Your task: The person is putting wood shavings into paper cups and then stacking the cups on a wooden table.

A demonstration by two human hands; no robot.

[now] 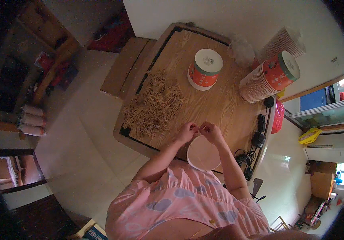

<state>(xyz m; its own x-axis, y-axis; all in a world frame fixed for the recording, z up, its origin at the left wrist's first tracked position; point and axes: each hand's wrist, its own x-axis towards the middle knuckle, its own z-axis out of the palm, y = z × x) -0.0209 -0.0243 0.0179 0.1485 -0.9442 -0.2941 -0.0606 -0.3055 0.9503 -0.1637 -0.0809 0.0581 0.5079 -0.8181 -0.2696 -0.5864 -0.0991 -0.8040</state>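
A round paper bucket (204, 154) with a white rim is at the table's near edge, close against my body, its open mouth toward me. At its far rim my left hand (187, 132) is closed in a pinch. Close beside it, my right hand (211, 132) is pinched too, its fingertips nearly meeting the left ones. Whatever lies between the fingers is too small to make out. Left of my hands is a tangled heap of tan cords (156, 105). Beyond them, an upside-down red and white paper bucket (204, 78) rests on the wooden tabletop (220, 108).
At the right stands a tall leaning stack of nested paper buckets (256, 85), with another stack (284, 43) behind it. A clear plastic bag (242, 51) lies near the wall. Black adapters and cables (256, 140) line the right edge. A cardboard box (127, 66) adjoins the table's left side.
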